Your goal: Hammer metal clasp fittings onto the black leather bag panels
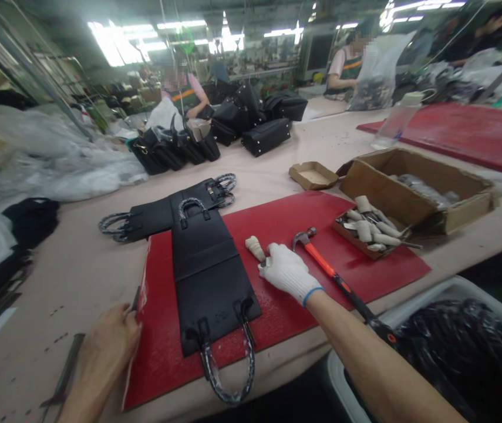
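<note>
My right hand (286, 271), in a white knit glove, is closed on a short metal tool with a wrapped off-white handle (255, 248), held over the red board (286, 223). Just right of it lies a claw hammer (327, 267) with an orange and black handle. A flat black bag panel (209, 264) with plastic-wrapped handles lies across the board, between my hands. My bare left hand (112, 338) rests at the board's left edge. Its fingers are curled round a small dark thing that I cannot make out.
A small box of wrapped-handle tools (371, 232) sits beside a larger cardboard box (409, 188). Another flat black bag (151, 218) lies behind the panel. Finished black bags (266, 136) stand farther back, near two co-workers. A bin with black plastic (462, 352) is at lower right.
</note>
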Demonstrator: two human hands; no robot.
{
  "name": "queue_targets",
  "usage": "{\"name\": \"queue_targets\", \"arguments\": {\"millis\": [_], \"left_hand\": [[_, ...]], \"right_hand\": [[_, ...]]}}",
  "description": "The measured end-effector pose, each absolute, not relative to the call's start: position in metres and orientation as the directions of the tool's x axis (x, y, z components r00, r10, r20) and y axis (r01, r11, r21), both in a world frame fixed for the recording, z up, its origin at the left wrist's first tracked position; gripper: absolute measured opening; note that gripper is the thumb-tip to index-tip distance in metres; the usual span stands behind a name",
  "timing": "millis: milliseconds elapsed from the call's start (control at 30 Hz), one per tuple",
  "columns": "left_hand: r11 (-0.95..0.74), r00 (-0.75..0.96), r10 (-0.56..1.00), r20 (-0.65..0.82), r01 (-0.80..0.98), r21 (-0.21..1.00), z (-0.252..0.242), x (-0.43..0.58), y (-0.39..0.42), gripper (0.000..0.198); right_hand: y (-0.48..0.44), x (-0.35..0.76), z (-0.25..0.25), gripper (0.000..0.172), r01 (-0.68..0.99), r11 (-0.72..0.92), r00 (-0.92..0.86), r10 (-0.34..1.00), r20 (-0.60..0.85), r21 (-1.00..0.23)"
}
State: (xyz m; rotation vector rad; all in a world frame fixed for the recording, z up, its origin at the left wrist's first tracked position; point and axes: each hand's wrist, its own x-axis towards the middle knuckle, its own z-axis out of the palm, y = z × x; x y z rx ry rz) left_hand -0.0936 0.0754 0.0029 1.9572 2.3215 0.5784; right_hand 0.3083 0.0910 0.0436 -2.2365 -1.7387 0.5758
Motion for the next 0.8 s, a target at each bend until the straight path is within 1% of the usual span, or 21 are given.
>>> {"name": "queue_targets", "arguments": {"millis": [67,100,133,167,200,233,267,333,367,400,433,467,533,600,700,733,800], "left_hand": [[0.077,-0.145,0.945,0.295,0.97,0.229,0.012,-0.074,0.065,0.029],[0.05,-0.119,0.934,0.336,0.977,0.207,0.018,-0.062,0.061,0.031],[-0.005,-0.092,0.917,0.388,0.971,0.241,0.023,-0.047,0.056,0.033],[-0.061,-0.08,0.902,0.424,0.949,0.309,0.028,-0.03,0.053,0.034],[-0.107,-0.086,0.898,0.431,0.909,0.403,0.032,-0.013,0.05,0.034],[-0.121,-0.112,0.911,0.397,0.847,0.517,0.036,0.006,0.047,0.033],[-0.1,-0.141,0.939,0.312,0.76,0.642,0.039,0.025,0.045,0.034],[0.03,-0.145,0.988,0.051,0.506,0.862,0.045,0.061,0.041,0.04],[0.105,-0.111,0.991,-0.071,0.339,0.935,0.048,0.078,0.039,0.046],[0.162,-0.049,0.987,-0.156,0.16,0.974,0.052,0.093,0.037,0.052],[0.201,0.03,0.979,-0.2,-0.014,0.98,0.056,0.106,0.034,0.059],[0.225,0.11,0.972,-0.208,-0.169,0.96,0.061,0.117,0.031,0.064],[0.252,0.209,0.961,-0.183,-0.376,0.892,0.07,0.131,0.024,0.065],[0.257,0.206,0.962,-0.177,-0.479,0.839,0.077,0.138,0.014,0.062],[0.244,0.137,0.97,-0.202,-0.549,0.799,0.08,0.14,0.0,0.061],[0.245,0.125,0.969,-0.212,-0.561,0.791,0.079,0.139,-0.004,0.062],[0.248,0.105,0.968,-0.23,-0.569,0.784,0.077,0.136,-0.01,0.063]], "right_hand": [[0.095,0.305,0.043,0.012,0.829,-0.294,0.229,0.954,-0.191,-0.476],[0.095,0.304,0.043,0.008,0.806,-0.299,0.231,0.953,-0.195,-0.511],[0.095,0.304,0.043,0.006,0.779,-0.296,0.226,0.955,-0.193,-0.553],[0.093,0.303,0.044,0.007,0.746,-0.284,0.212,0.959,-0.189,-0.603],[0.09,0.303,0.045,0.011,0.703,-0.268,0.191,0.964,-0.188,-0.659],[0.085,0.302,0.046,0.017,0.647,-0.25,0.163,0.968,-0.19,-0.72],[0.078,0.301,0.048,0.021,0.579,-0.232,0.13,0.973,-0.193,-0.781],[0.061,0.296,0.053,0.028,0.419,-0.195,0.051,0.98,-0.191,-0.887],[0.05,0.293,0.056,0.032,0.339,-0.176,0.009,0.983,-0.184,-0.924],[0.038,0.29,0.059,0.036,0.267,-0.159,-0.031,0.984,-0.173,-0.95],[0.027,0.287,0.062,0.039,0.2,-0.146,-0.07,0.984,-0.163,-0.969],[0.015,0.283,0.065,0.041,0.14,-0.143,-0.105,0.982,-0.158,-0.98],[-0.005,0.277,0.07,0.04,0.054,-0.148,-0.136,0.979,-0.154,-0.988],[-0.019,0.273,0.071,0.035,0.049,-0.11,-0.096,0.989,-0.115,-0.993],[-0.033,0.269,0.067,0.027,0.188,-0.003,-0.015,1.0,-0.006,-0.982],[-0.036,0.268,0.066,0.025,0.225,0.013,-0.017,1.0,0.009,-0.974],[-0.042,0.265,0.063,0.023,0.229,-0.016,-0.05,0.998,-0.028,-0.973]]}}
